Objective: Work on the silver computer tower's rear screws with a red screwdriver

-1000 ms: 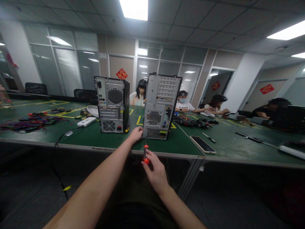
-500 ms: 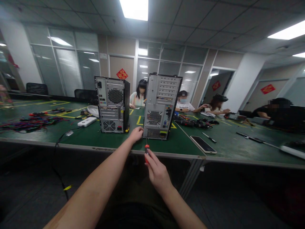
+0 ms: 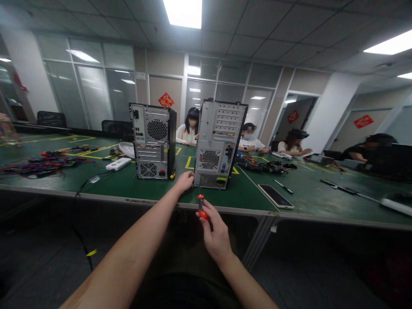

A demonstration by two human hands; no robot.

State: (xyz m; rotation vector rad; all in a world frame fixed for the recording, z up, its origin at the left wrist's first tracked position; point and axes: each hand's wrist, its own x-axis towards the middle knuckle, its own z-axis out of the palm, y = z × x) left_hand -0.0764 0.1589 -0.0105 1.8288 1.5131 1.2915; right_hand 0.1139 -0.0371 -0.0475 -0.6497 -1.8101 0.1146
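Observation:
In the head view a grey computer tower (image 3: pixel 212 146) stands upright on the green table, its back panel with slots and ports facing me. My right hand (image 3: pixel 216 229) is closed around the handle of a red and black screwdriver (image 3: pixel 201 206). Its shaft points up at the tower's lower left corner; whether the tip touches is too small to tell. At that tower's lower left edge is my left hand (image 3: pixel 184 182), curled, with its fingers mostly hidden. A second, black-sided computer tower (image 3: pixel 151 150) stands to the left of this hand.
A phone (image 3: pixel 275 196) lies right of the towers, with a thin screwdriver (image 3: pixel 283 186) beyond it. Coloured cables (image 3: pixel 45 165) and a white power bank-like box (image 3: pixel 118 164) are on the left. Black cables (image 3: pixel 267 165) lie behind the phone. Several people sit across the table.
My right hand has shifted slightly right and down, and its fingers have turned on the screwdriver, showing more of the handle. My left hand and both towers stay in place.

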